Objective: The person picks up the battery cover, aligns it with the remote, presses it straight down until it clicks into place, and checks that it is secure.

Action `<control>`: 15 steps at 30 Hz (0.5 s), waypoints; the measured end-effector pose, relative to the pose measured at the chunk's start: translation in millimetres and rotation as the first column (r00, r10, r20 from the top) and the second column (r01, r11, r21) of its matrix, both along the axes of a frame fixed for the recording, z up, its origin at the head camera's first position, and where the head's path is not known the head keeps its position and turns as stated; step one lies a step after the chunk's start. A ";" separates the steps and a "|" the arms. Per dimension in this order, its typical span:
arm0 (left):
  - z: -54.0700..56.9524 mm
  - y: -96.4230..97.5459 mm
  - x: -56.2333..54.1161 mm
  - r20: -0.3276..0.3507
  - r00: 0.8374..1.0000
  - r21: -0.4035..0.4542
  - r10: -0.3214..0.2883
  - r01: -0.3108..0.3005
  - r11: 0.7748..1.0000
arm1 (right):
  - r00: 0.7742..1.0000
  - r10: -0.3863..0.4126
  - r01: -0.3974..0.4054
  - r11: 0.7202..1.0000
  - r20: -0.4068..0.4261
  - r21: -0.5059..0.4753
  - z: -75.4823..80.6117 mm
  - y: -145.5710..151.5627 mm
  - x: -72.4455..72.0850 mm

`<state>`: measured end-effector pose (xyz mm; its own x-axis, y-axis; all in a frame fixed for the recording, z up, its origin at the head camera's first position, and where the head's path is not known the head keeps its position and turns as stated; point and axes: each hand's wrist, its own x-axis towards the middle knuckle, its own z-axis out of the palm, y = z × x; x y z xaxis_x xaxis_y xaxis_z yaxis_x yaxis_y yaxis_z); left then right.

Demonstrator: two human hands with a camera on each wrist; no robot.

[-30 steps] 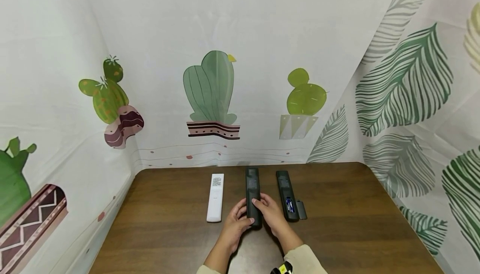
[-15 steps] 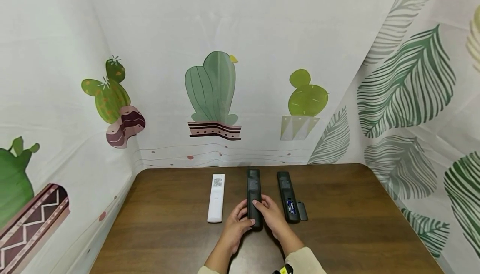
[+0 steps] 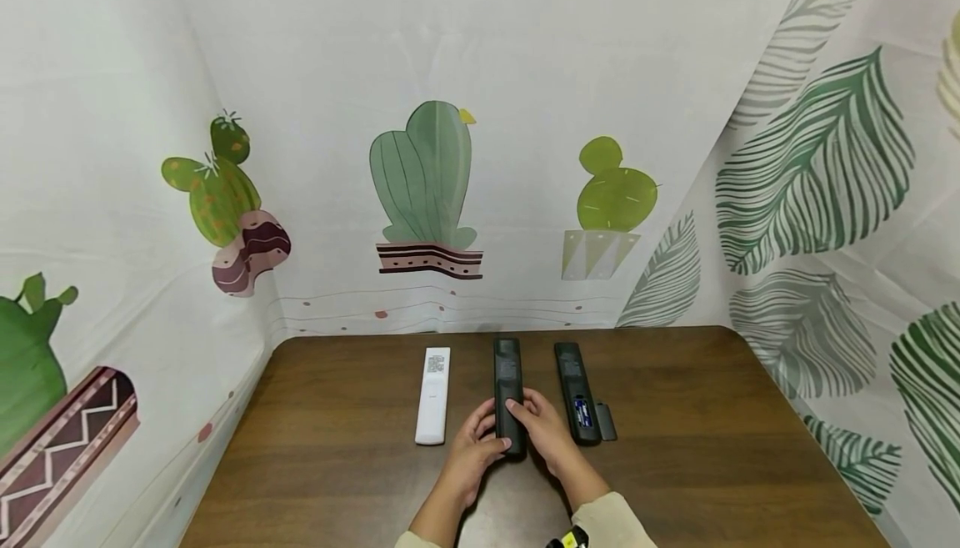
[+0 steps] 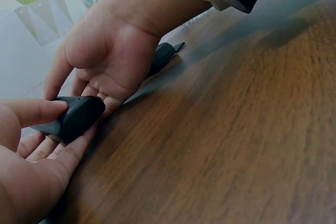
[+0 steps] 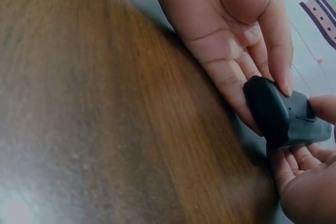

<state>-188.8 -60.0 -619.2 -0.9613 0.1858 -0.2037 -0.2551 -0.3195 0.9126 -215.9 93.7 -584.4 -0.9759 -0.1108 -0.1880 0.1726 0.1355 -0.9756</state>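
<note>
A black remote control (image 3: 508,371), back side up, lies between both hands at the middle of the table. My left hand (image 3: 471,453) grips its near end, thumb on top and fingers curled under the left side. From the right, my right hand (image 3: 546,429) holds it too, its thumb pressed on the back cover and its fingers along the side. Both wrist views show the near end of the black remote (image 4: 79,116) pinched between thumbs and fingers, close over the wood.
A white remote (image 3: 432,398) lies face down to the left. To the right is another black remote (image 3: 573,377) with blue batteries (image 3: 582,412) showing in its compartment, and a loose battery cover (image 3: 606,421) beside it. A printed cloth (image 3: 517,47) hangs behind the wooden table (image 3: 697,414).
Both hands keep the same hold on the black remote. Only a slight shift of the whole head view shows.
</note>
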 end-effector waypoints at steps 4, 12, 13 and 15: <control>0.9 0.4 0.1 0.000 1.000 -0.001 0.000 0.000 1.000 | 1.000 -0.002 0.002 1.000 -0.003 0.017 -10.3 1.3 -5.0; 0.3 -0.5 -0.2 0.001 1.000 0.004 -0.004 0.004 1.000 | 1.000 -0.007 0.007 1.000 0.016 0.006 -1.2 -2.5 -1.3; 0.3 -0.4 -0.3 0.001 1.000 0.004 -0.005 0.005 1.000 | 1.000 -0.008 0.008 1.000 0.015 0.005 1.6 -2.9 0.0; 0.2 -0.5 -0.1 0.000 1.000 0.004 -0.006 0.006 1.000 | 1.000 -0.008 0.008 1.000 0.014 0.006 5.3 -3.5 1.6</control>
<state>-188.9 -60.5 -619.0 -0.9601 0.1925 -0.2030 -0.2571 -0.3211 0.9115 -214.3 90.2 -579.1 -0.9740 -0.1016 -0.2025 0.1875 0.1402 -0.9722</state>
